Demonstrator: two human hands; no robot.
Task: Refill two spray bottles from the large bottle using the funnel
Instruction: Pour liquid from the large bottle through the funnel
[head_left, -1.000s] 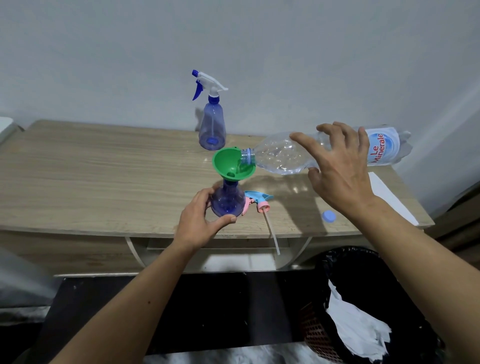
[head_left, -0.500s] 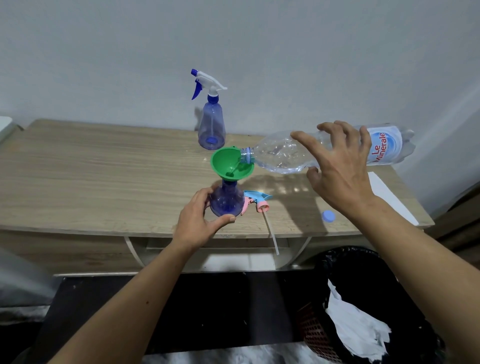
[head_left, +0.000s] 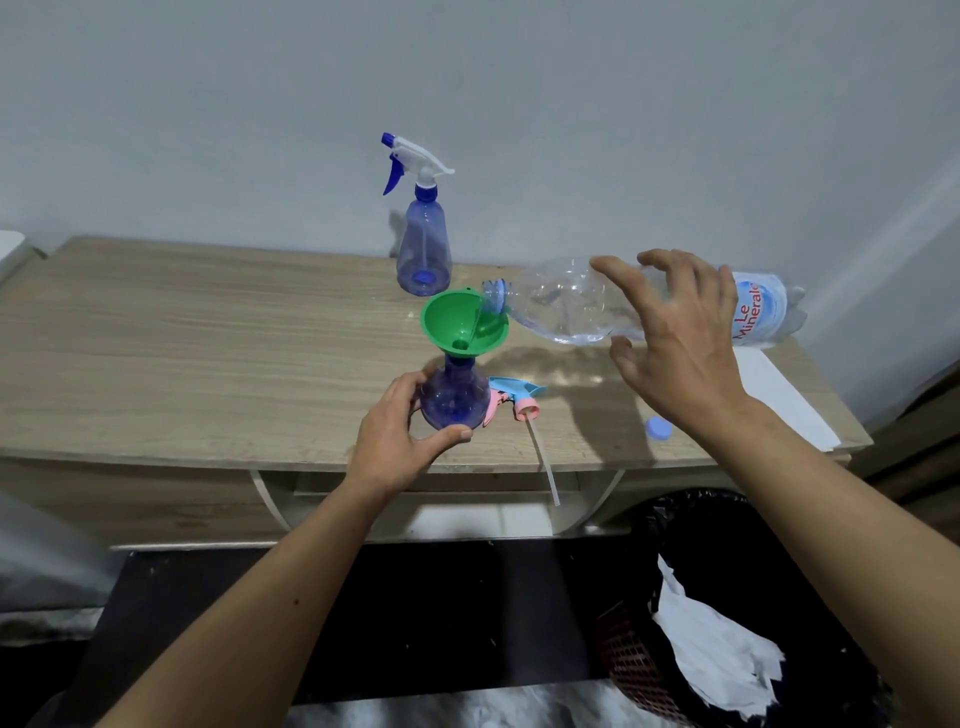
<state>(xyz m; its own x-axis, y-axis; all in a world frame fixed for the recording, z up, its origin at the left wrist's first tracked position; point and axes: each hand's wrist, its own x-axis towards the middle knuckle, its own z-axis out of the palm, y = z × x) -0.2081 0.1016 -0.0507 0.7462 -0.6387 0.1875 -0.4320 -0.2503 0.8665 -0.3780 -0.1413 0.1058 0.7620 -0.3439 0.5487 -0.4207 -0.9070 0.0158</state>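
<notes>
Currently pouring, frame centre: right hand (head_left: 675, 338) grips large bottle (head_left: 571, 306), mouth over funnel (head_left: 462, 325); left hand (head_left: 400, 436) curls round spray bottle (head_left: 452, 400). Tilt slowly, keep the base steady.

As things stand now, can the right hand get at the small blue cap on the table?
Probably yes, but not freely: the right hand grips the large bottle tilted into the funnel. The blue cap lies uncovered just below its wrist.
</notes>
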